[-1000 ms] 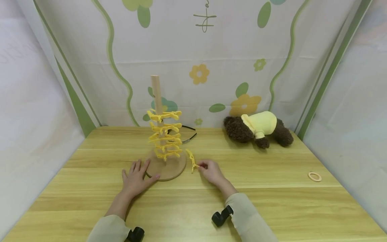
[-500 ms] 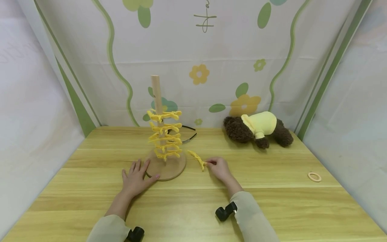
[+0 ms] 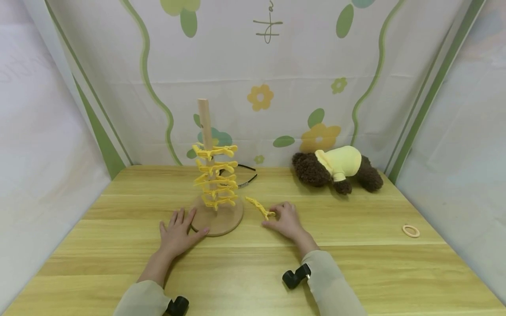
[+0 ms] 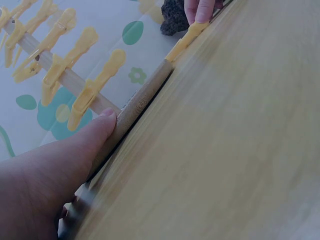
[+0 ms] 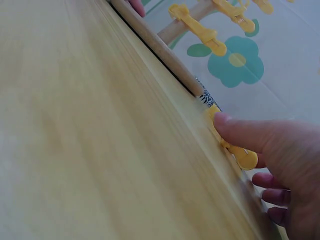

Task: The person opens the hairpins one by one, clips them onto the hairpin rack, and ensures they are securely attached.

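A wooden stand has an upright post point(image 3: 205, 123) and a round base point(image 3: 221, 227). Several yellow hair clips point(image 3: 219, 166) sit across the post, one above another. My left hand point(image 3: 175, 237) rests at the base's left front edge, fingers spread, its thumb point(image 4: 102, 125) on the rim. One loose yellow hair clip point(image 3: 257, 205) lies on the table just right of the base. My right hand point(image 3: 287, 221) is at this clip's near end, thumb and forefinger apart on either side of it. In the right wrist view the straight thumb point(image 5: 235, 127) overlaps the clip point(image 5: 243, 157).
Behind the stand lies a dark headband point(image 3: 247, 182). A brown plush toy point(image 3: 341, 166) in a yellow shirt lies at the back right, near the patterned cloth backdrop point(image 3: 229, 57). A small pale ring point(image 3: 411, 231) is on the wooden table point(image 3: 237, 276) at the right.
My right hand first drew the loose clip rightward and turned it. Since then its thumb has parted from the forefinger, while the clip has stayed nearly still. My left hand has not moved.
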Tool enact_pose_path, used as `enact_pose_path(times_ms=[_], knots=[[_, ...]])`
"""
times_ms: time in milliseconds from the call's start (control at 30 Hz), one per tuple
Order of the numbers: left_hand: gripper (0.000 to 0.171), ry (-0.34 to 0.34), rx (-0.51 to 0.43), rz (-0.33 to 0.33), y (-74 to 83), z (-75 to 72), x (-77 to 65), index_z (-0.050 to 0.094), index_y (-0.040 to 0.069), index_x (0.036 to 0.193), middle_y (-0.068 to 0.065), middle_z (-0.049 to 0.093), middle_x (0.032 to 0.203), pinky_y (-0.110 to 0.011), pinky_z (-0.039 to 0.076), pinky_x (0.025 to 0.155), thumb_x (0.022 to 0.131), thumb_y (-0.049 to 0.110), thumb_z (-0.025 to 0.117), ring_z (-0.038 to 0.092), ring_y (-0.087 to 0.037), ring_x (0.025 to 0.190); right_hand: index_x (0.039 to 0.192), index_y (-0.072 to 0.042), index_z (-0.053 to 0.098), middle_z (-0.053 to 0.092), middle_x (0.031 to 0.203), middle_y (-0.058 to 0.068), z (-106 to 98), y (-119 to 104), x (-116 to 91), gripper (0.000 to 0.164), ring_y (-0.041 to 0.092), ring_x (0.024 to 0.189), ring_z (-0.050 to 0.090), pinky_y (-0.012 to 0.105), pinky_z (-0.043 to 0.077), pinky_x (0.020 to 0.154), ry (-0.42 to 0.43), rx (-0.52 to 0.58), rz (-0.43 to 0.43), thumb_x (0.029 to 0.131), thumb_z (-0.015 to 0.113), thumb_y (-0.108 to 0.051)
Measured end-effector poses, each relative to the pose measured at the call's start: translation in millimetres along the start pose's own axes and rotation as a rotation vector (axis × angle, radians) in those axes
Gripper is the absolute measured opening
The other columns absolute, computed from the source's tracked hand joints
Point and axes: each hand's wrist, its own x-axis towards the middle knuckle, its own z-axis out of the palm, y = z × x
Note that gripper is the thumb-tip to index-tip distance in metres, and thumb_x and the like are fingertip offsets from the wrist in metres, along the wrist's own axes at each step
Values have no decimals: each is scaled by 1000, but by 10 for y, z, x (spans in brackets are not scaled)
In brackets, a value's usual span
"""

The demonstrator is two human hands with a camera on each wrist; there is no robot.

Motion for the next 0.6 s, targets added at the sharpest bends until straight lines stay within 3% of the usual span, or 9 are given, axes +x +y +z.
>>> enact_pose_path(times_ms=[367,600], knots=[[83,4,-8,0,-2,3,-5,27,10,136,-27,17,136,-66,-5,84,75,63,45,7,-43,123,97,-5,62,49,94,6,-14,20,12,36,25,90,39,38,34,74,34,4,13,70,72,-25],[82,6,-7,2,6,-2,-12,27,9,136,-27,16,136,-66,-4,84,76,63,45,8,-43,123,99,0,59,53,86,6,-74,31,45,32,21,81,48,36,40,70,12,133,63,71,70,-12]])
